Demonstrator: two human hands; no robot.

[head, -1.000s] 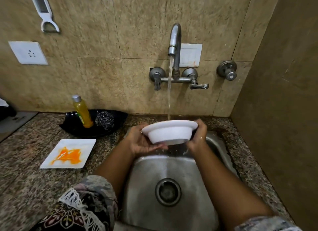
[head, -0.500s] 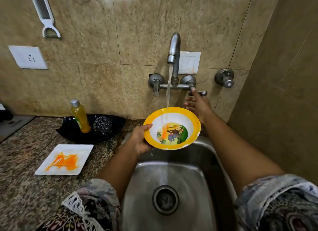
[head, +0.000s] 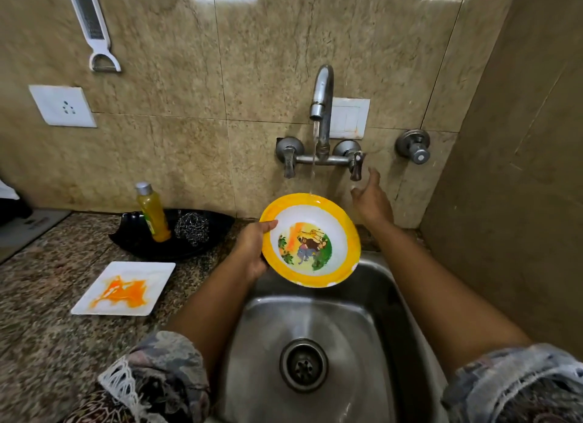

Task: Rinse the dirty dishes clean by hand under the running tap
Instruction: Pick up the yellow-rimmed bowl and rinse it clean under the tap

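Observation:
My left hand (head: 252,249) grips the left rim of a yellow-rimmed bowl (head: 310,239) with a cartoon animal picture inside, tilted toward me above the back of the steel sink (head: 372,296). A thin stream falls from the tap (head: 322,107) onto the bowl's far rim. My right hand (head: 372,198) hovers with loose fingers just below and right of the tap's right handle (head: 356,167), which hangs downward; it holds nothing. On the counter to the left lies a white square plate (head: 124,288) smeared with orange sauce.
A black dish (head: 135,238) behind the plate holds a yellow soap bottle (head: 153,213) and a steel scrubber (head: 192,227). A second valve (head: 413,146) sits on the wall at right. The side wall stands close on the right. A peeler (head: 93,28) hangs top left.
The bowl went from both hands, underside toward me, to my left hand alone, tilted to show its inside. My right hand reached the right handle, which now hangs down; the stream has thinned.

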